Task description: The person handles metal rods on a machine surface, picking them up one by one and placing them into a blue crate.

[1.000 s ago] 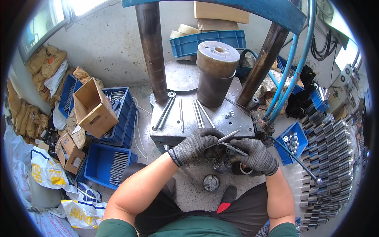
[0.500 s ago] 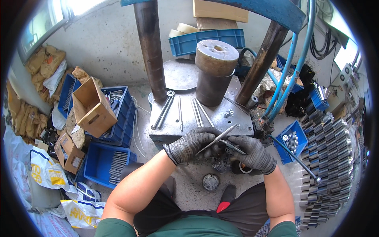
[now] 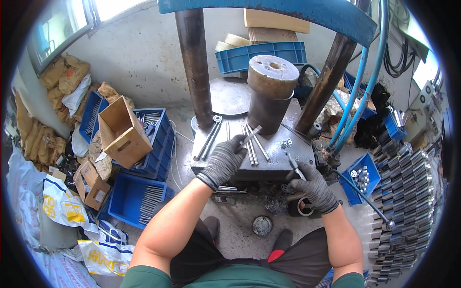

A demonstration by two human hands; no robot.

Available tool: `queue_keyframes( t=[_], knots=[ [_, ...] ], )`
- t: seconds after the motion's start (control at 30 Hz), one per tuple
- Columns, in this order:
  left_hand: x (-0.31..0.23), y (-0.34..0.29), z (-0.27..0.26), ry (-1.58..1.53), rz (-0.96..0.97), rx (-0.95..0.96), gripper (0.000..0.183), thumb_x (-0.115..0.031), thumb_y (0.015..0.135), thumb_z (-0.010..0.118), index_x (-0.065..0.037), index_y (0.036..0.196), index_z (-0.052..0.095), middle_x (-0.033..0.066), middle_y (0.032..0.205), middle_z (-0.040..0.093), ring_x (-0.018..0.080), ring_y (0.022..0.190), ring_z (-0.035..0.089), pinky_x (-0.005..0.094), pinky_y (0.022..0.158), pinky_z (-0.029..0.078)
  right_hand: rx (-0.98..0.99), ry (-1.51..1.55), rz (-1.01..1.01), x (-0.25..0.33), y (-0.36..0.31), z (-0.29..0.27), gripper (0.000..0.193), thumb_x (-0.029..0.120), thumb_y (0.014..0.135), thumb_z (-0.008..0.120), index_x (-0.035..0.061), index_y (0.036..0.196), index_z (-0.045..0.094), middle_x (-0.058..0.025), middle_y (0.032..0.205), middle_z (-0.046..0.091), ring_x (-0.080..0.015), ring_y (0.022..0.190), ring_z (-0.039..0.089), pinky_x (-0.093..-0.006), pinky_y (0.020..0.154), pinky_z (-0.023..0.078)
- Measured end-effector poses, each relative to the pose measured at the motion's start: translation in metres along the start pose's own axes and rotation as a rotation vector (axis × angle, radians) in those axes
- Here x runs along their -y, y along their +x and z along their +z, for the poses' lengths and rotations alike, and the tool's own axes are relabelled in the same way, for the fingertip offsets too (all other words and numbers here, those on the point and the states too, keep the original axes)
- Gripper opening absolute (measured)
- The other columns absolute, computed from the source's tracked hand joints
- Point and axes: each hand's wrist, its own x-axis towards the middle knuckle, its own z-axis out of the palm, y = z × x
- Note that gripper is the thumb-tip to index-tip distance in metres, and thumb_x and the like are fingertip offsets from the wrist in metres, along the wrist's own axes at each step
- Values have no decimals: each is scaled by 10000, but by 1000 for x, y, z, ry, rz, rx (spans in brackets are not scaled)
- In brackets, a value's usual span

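My left hand [image 3: 225, 161], in a grey glove, is shut on a thin metal rod [image 3: 251, 135] and holds it over the grey steel press table [image 3: 281, 156], close to a row of similar rods [image 3: 253, 149] lying there. My right hand [image 3: 311, 185], also gloved, grips another metal rod [image 3: 293, 164] at the table's front right edge. A rusty brown cylinder [image 3: 271, 93] stands on the table just behind the rods. Two long bolts [image 3: 209, 140] lie at the table's left.
Two rusty press columns [image 3: 194, 62] rise from the table under a blue beam [image 3: 269, 12]. Blue crates of rods [image 3: 139, 201] and cardboard boxes [image 3: 120, 132] sit at left. A small blue bin of parts [image 3: 360, 177] and stacked metal pieces [image 3: 408, 201] are at right. Blue hoses [image 3: 355, 96] hang right.
My left hand has carried its rod up and away from my right hand, out over the table toward the row of rods. My right hand stayed near the front edge.
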Motion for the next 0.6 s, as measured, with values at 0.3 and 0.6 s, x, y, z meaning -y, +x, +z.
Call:
queue_keyframes(
  t=[0.3, 0.6],
  knots=[
    [32, 20, -25, 701, 128, -134, 386, -79, 900, 706, -236, 1251, 734, 184, 1173, 659, 335, 1089, 674, 401, 965, 549, -189, 202, -14, -14, 7, -23, 378, 21, 847, 658, -1, 1222, 616, -72, 991, 683, -147, 826, 679, -295, 733, 578],
    [73, 48, -17, 820, -42, -246, 313, -168, 822, 751, -174, 1134, 768, 138, 1269, 670, 341, 1140, 669, 424, 1019, 542, -271, 194, -59, -34, 19, -39, 347, -11, 788, 681, 48, 1119, 592, -56, 955, 677, -147, 841, 664, -302, 725, 566]
  ],
)
